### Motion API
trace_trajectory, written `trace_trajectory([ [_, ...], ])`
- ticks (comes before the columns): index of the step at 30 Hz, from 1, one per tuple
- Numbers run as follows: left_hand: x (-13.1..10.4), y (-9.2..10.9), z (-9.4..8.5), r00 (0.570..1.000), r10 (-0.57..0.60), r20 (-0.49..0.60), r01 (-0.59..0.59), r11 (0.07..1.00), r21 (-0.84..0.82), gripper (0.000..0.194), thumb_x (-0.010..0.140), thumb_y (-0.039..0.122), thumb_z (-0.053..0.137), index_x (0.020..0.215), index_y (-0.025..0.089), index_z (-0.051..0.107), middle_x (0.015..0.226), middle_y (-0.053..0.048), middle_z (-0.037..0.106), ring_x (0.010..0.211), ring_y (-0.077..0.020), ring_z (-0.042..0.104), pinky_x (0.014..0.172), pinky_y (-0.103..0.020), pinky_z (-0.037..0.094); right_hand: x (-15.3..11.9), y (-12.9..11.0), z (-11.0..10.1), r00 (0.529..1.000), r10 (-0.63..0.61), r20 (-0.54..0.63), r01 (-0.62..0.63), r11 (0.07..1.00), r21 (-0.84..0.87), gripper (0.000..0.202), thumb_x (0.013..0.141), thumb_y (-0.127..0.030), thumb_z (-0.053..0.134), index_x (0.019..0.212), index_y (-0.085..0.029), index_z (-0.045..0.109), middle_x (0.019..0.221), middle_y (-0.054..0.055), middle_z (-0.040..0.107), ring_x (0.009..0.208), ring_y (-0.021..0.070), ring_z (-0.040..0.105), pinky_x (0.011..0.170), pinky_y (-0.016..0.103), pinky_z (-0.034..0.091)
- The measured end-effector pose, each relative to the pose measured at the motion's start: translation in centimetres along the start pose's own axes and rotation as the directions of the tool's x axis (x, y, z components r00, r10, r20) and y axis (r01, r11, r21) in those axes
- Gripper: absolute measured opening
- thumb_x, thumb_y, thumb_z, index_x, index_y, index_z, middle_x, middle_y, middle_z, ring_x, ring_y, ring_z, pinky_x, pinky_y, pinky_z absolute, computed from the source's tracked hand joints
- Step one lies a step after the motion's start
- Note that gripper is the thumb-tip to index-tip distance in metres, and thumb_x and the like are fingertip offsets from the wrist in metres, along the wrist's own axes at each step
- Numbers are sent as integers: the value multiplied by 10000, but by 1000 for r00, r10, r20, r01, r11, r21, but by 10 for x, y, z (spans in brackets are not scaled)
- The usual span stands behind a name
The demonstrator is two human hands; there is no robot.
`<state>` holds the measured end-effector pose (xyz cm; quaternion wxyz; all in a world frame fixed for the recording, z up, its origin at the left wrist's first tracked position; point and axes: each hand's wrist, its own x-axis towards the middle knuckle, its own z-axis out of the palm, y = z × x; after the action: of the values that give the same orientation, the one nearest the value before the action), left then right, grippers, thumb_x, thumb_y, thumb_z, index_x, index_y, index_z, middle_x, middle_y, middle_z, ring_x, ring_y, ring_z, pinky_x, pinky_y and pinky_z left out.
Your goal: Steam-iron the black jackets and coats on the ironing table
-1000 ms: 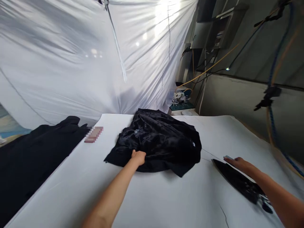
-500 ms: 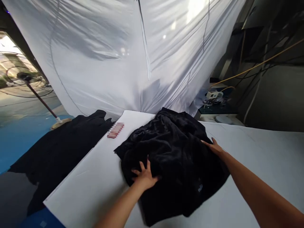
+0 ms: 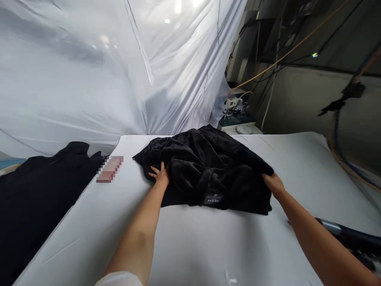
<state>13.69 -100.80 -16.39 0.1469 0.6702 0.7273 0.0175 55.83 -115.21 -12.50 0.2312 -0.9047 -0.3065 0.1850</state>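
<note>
A black plush garment (image 3: 205, 163) lies bunched on the white table (image 3: 202, 242), with a small dark label (image 3: 213, 198) at its near edge. My left hand (image 3: 160, 176) presses on the garment's left part, fingers spread. At the right side, my right hand (image 3: 274, 185) has its fingers closed round the garment's edge. The fingertips of that hand are partly hidden by the fabric.
More black fabric (image 3: 50, 190) hangs beside the table's left edge. A blurred-out pinkish object (image 3: 110, 169) lies near that edge. A white sheet (image 3: 104, 79) hangs behind. A small machine (image 3: 235, 107) stands at the back; a black cylindrical object (image 3: 351, 236) sits at the right.
The camera view has turned right. The garment's near part has been moved away from me, and the label has come into view. My right hand now grips the edge instead of lying on it.
</note>
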Motion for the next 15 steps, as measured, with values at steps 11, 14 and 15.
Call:
trace_trajectory([
  [11,-175,0,71,763,647,-24,-643,761,88,483,785,502,447,1151,203,545,1188,-110,506,1151,-304,358,1024,-485,226,-80,19,15,932,-75,354,-72,920,386,544,743,-439,509,1197,-155,413,979,108,646,860,227,607,729,334,486],
  [14,-164,18,67,813,582,30,-578,799,164,699,695,664,464,1207,190,514,1239,-139,472,1169,-356,325,1001,-546,209,-89,9,-7,999,-42,21,41,999,20,544,737,-437,528,1189,-159,409,980,124,628,933,264,579,782,372,448],
  [15,-157,24,62,819,572,45,-569,802,183,691,701,658,464,1206,189,514,1234,-140,477,1168,-356,331,992,-547,224,-92,10,-16,995,-33,-92,27,997,-70,515,759,-437,494,1191,-171,405,965,122,627,936,275,577,776,384,442],
])
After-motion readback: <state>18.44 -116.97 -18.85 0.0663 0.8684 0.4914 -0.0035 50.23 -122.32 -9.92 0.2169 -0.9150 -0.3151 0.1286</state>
